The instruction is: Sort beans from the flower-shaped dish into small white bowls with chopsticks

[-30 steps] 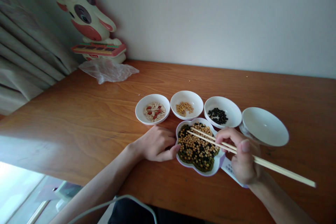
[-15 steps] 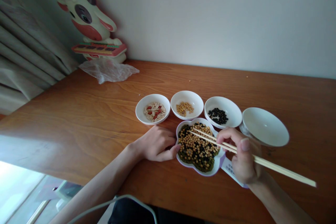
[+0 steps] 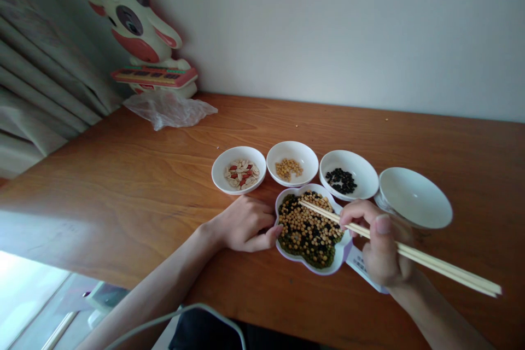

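Right hand (image 3: 381, 249) pinches chopsticks (image 3: 430, 263), tips over mixed beans (image 3: 307, 229) in flower dish (image 3: 340, 258) near the table (image 3: 123, 175) front edge. Beans look small, hard, round and slippery (pinch one dead-centre, gently). Left hand (image 3: 244, 224) curled closed, thumb against the dish rim.

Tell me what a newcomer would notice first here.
First comes the flower-shaped dish of mixed beans in the middle, with the right hand holding chopsticks over it and the left hand touching its rim. Four small white bowls stand in a row behind it; a cow-shaped toy sits far back on the left.
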The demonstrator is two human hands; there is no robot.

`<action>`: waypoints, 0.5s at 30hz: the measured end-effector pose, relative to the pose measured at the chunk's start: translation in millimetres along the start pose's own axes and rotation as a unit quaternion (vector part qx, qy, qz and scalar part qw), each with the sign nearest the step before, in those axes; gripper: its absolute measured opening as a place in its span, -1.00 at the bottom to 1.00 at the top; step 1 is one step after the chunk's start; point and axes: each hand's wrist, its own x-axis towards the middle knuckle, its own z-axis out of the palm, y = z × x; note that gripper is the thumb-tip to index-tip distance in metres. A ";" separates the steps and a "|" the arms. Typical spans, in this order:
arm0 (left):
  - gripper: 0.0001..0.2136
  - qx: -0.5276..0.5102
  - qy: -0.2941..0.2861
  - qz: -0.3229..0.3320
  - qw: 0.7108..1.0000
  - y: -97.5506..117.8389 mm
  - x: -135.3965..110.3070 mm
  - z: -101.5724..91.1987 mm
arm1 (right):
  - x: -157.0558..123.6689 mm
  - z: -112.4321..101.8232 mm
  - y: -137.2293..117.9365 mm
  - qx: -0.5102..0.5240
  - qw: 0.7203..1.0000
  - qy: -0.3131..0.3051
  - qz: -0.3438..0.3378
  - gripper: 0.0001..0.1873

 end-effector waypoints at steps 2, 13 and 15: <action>-0.51 0.000 0.001 0.000 1.000 0.1 0.1 -0.3 | -0.7 -0.3 0.1 -0.002 1.000 0.000 -0.001 -0.40; -0.51 -0.006 0.006 0.001 1.000 -0.1 0.2 -0.6 | -5.2 1.7 6.0 0.044 0.997 -0.060 0.023 -0.47; -0.51 -0.007 0.007 0.001 1.000 0.0 0.3 -0.7 | -4.7 1.9 6.4 0.052 0.996 -0.069 0.030 -0.40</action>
